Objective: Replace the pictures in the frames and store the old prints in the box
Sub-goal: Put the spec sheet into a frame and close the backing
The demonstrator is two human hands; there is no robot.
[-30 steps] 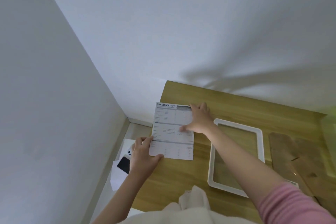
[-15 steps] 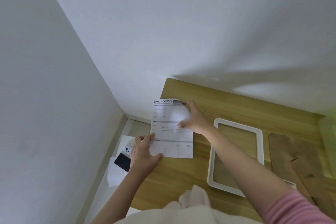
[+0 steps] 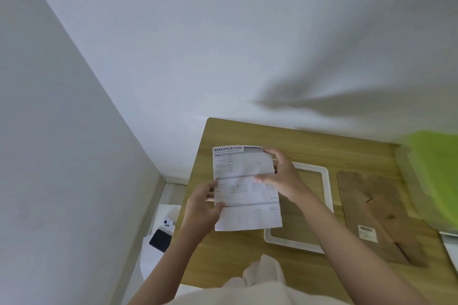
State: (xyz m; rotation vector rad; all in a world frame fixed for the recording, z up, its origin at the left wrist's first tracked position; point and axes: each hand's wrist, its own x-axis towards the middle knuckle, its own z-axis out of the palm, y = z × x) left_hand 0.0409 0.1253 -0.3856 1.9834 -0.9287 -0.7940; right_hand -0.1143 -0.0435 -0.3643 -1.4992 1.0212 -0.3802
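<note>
A white printed sheet point(image 3: 245, 188) headed "SPECIFICATION" is held up above the wooden table point(image 3: 247, 250). My left hand point(image 3: 203, 208) pinches its left edge about halfway down. My right hand point(image 3: 282, 176) grips its right edge near the top, thumb across the printed face. To the right, partly behind the sheet, a white picture frame point(image 3: 327, 195) lies flat on the table with nothing inside it. A brown backing board point(image 3: 376, 215) lies right of the frame, with a small barcode label on it.
A blurred green object point(image 3: 436, 176) is at the table's right edge. Left of the table, lower down, a dark phone point(image 3: 160, 240) and a small white device rest on white paper. White walls meet at the table's back-left corner. My pale clothing fills the bottom.
The sheet lay flat on the table's left side; both hands have lifted it and carried it right, so it now overlaps the frame. The view has shifted slightly.
</note>
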